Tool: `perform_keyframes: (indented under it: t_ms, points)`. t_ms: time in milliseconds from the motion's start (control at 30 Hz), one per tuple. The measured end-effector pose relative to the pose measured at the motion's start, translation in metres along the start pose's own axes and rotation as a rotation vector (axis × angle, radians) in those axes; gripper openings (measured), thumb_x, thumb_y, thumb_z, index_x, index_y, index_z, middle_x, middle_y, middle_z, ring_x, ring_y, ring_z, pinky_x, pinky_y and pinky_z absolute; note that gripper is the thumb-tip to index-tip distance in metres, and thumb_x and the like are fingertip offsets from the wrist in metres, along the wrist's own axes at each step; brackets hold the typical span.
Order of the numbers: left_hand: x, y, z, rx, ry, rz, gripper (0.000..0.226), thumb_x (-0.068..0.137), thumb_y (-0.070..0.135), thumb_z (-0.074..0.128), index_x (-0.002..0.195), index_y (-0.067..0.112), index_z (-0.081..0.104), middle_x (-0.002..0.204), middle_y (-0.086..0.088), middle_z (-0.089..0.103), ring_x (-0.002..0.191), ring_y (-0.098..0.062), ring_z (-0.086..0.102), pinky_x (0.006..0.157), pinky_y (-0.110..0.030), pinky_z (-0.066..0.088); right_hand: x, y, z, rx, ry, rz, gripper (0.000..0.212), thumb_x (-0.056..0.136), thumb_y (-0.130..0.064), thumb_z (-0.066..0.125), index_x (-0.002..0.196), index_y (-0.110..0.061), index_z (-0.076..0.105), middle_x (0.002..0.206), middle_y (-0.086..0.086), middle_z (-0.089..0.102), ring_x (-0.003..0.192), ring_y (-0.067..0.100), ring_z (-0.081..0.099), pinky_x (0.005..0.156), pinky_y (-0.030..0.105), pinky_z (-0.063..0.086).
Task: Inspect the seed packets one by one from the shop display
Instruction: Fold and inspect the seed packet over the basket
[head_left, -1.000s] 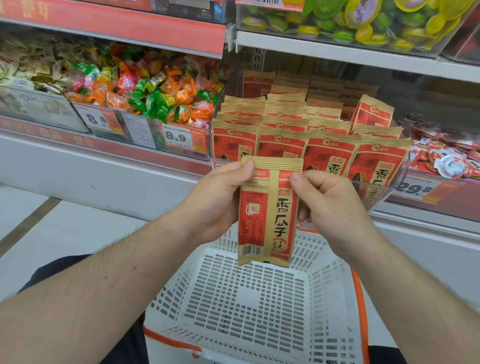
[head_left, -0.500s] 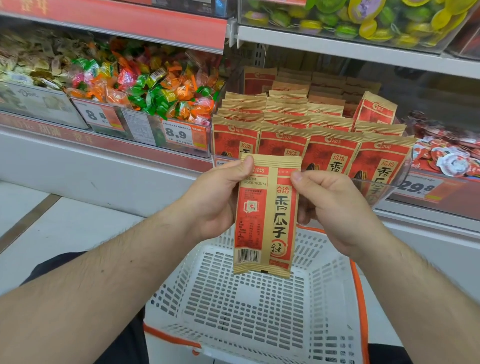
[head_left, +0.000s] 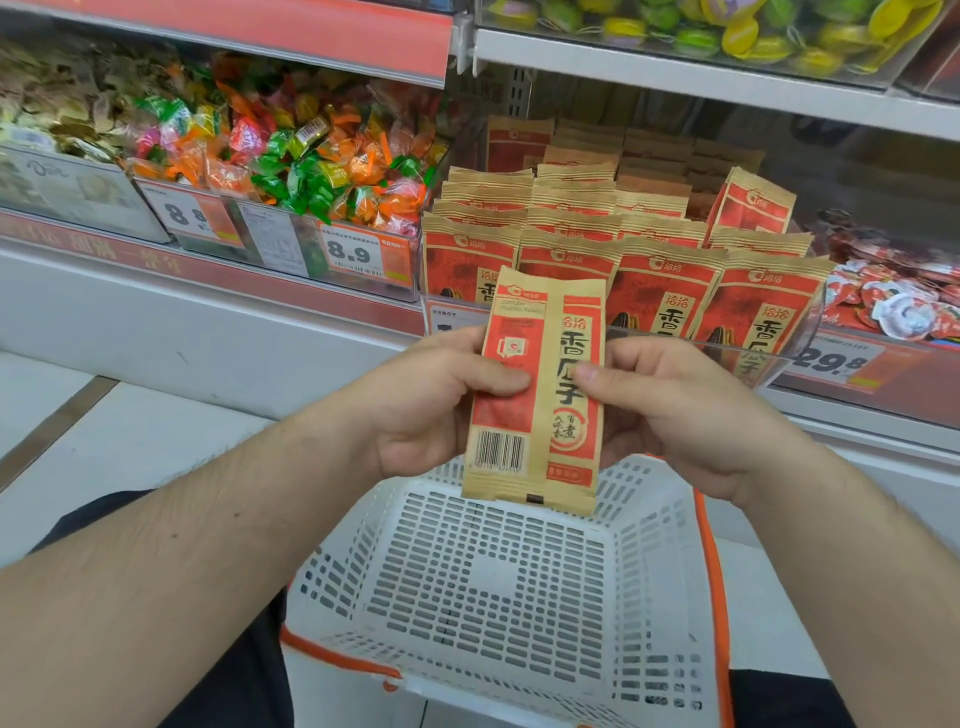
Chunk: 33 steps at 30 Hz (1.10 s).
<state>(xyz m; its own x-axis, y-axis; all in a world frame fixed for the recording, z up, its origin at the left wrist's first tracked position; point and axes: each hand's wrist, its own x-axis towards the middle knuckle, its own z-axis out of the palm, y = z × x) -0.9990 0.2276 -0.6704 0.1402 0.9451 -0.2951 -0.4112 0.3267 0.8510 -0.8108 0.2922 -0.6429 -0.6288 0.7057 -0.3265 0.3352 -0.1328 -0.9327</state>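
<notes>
A red and tan seed packet (head_left: 540, 415) stands upright in front of me, its back with a barcode facing me. My left hand (head_left: 431, 400) grips its left side with the thumb laid across the front. My right hand (head_left: 670, 410) holds the right side, thumb on the printed characters. Behind it, rows of the same seed packets (head_left: 660, 275) stand in a clear display bin (head_left: 795, 353) on the shelf.
A white plastic basket (head_left: 498, 587) with an orange rim sits below my hands. Wrapped candies (head_left: 311, 150) fill a bin to the left behind 8.9 price tags. A 29.8 price tag (head_left: 831, 361) and red-white snacks (head_left: 898, 296) lie to the right.
Both hands slid down from the packet's top corners to its middle, and the packet now stands higher in front of the display.
</notes>
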Motion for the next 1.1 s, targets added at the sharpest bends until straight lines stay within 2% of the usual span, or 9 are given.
perform_keyframes:
  t_ms: [100, 267, 467, 600, 733, 833, 933, 1033, 1100]
  points:
    - [-0.002, 0.002, 0.002, -0.03, 0.009, -0.113, 0.044, 0.078, 0.006, 0.057, 0.122, 0.005, 0.065, 0.116, -0.017, 0.071, 0.095, -0.029, 0.071, 0.091, -0.046, 0.056, -0.005, -0.001, 0.0, -0.011, -0.166, 0.095, 0.052, 0.073, -0.019, 0.081, 0.119, -0.007, 0.059, 0.093, 0.024, 0.073, 0.066, 0.031, 0.068, 0.049, 0.026, 0.056]
    - [-0.006, 0.002, 0.007, -0.1, 0.074, -0.292, 0.034, 0.095, 0.005, 0.043, 0.121, 0.002, 0.065, 0.105, -0.017, 0.074, 0.084, -0.029, 0.074, 0.076, -0.046, 0.06, -0.004, 0.002, -0.001, 0.222, -0.265, 0.265, 0.046, 0.073, -0.015, 0.077, 0.112, 0.006, 0.066, 0.087, 0.025, 0.072, 0.053, 0.021, 0.069, 0.043, 0.024, 0.056]
    - [-0.003, 0.001, 0.003, -0.158, 0.171, -0.407, 0.032, 0.099, 0.008, 0.043, 0.121, -0.011, 0.057, 0.093, -0.026, 0.071, 0.071, -0.035, 0.074, 0.062, -0.043, 0.061, 0.004, 0.008, 0.008, 0.468, -0.221, 0.421, 0.039, 0.073, -0.016, 0.062, 0.103, 0.007, 0.067, 0.064, 0.018, 0.067, 0.041, 0.016, 0.064, 0.037, 0.02, 0.051]
    - [0.0, 0.001, 0.002, -0.189, 0.213, -0.422, 0.028, 0.1, 0.009, 0.043, 0.11, -0.014, 0.056, 0.088, -0.03, 0.07, 0.066, -0.039, 0.072, 0.06, -0.046, 0.059, 0.008, 0.01, 0.009, 0.504, -0.209, 0.442, 0.033, 0.074, -0.017, 0.063, 0.099, 0.005, 0.068, 0.064, 0.019, 0.064, 0.039, 0.014, 0.063, 0.037, 0.019, 0.051]
    - [0.002, 0.001, 0.001, -0.154, 0.213, -0.408, 0.027, 0.1, 0.009, 0.045, 0.113, -0.01, 0.058, 0.087, -0.026, 0.071, 0.066, -0.035, 0.073, 0.056, -0.043, 0.061, 0.008, 0.01, 0.009, 0.489, -0.19, 0.445, 0.032, 0.074, -0.017, 0.063, 0.097, 0.004, 0.069, 0.064, 0.018, 0.065, 0.04, 0.015, 0.063, 0.037, 0.019, 0.051]
    - [0.004, -0.006, -0.001, 0.064, 0.209, -0.39, 0.021, 0.1, 0.01, 0.046, 0.106, 0.004, 0.066, 0.085, -0.012, 0.075, 0.073, -0.026, 0.073, 0.064, -0.039, 0.061, 0.005, 0.01, 0.017, 0.263, -0.143, 0.387, 0.032, 0.079, -0.015, 0.067, 0.107, 0.002, 0.066, 0.072, 0.017, 0.071, 0.044, 0.016, 0.065, 0.039, 0.021, 0.053]
    - [0.01, -0.018, -0.002, 0.348, 0.268, -0.276, 0.012, 0.098, 0.016, 0.058, 0.099, 0.011, 0.07, 0.083, -0.001, 0.076, 0.086, -0.021, 0.07, 0.084, -0.05, 0.057, 0.002, 0.015, 0.03, -0.149, 0.001, 0.242, 0.036, 0.087, -0.009, 0.071, 0.118, -0.011, 0.054, 0.073, 0.016, 0.073, 0.047, 0.02, 0.064, 0.043, 0.026, 0.053]
    - [0.009, -0.022, 0.0, 0.417, 0.22, -0.26, 0.026, 0.091, 0.032, 0.07, 0.109, 0.014, 0.071, 0.098, -0.002, 0.077, 0.099, -0.023, 0.07, 0.093, -0.059, 0.052, 0.001, 0.02, 0.04, -0.427, 0.045, 0.065, 0.051, 0.079, -0.02, 0.079, 0.117, -0.028, 0.045, 0.069, 0.006, 0.072, 0.054, 0.024, 0.069, 0.052, 0.039, 0.059]
    - [0.011, -0.024, -0.001, 0.388, 0.211, -0.221, 0.02, 0.09, 0.027, 0.07, 0.105, 0.014, 0.07, 0.088, -0.002, 0.076, 0.092, -0.022, 0.07, 0.094, -0.059, 0.052, 0.001, 0.022, 0.038, -0.491, 0.024, 0.005, 0.046, 0.082, -0.029, 0.076, 0.117, -0.035, 0.047, 0.068, 0.001, 0.07, 0.057, 0.02, 0.071, 0.061, 0.046, 0.061]
